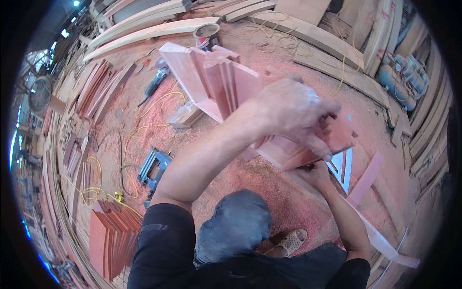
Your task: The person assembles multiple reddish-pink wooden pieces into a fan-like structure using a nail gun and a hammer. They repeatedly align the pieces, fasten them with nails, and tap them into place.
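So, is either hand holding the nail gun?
No, the nail gun lies on the floor; left hand and right hand touch the wooden frame.

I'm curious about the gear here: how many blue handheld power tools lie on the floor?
2: a blue, angular nail gun left of centre, and a blue, slim grinder with a grey head, farther off. Others may be hidden.
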Motion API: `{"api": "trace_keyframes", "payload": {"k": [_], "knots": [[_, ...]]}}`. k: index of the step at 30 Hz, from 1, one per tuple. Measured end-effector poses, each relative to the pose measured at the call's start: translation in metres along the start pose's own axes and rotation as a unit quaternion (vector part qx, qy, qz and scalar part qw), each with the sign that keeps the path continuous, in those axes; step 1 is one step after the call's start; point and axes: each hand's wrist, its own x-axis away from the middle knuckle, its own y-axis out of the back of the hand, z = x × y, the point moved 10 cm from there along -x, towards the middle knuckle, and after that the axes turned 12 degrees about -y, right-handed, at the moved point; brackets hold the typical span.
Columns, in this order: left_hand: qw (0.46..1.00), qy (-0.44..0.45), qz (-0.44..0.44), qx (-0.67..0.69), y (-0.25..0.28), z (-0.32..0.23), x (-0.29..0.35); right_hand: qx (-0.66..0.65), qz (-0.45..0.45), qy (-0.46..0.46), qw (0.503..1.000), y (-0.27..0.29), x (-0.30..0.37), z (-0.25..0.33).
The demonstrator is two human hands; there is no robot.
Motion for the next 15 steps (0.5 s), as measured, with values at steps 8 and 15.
{"api": "trace_keyframes", "payload": {"k": [8,15], "knots": [[0.999,-0.015,-0.043,0.013,0.003,-0.001,0.002,-0.024,-0.045,0.089,0.995,0.002,0.001,0.002],[0.995,-0.027,-0.089,0.021,0.006,-0.001,0.005,0.011,-0.033,0.041,0.999,-0.003,-0.006,-0.016]]}}
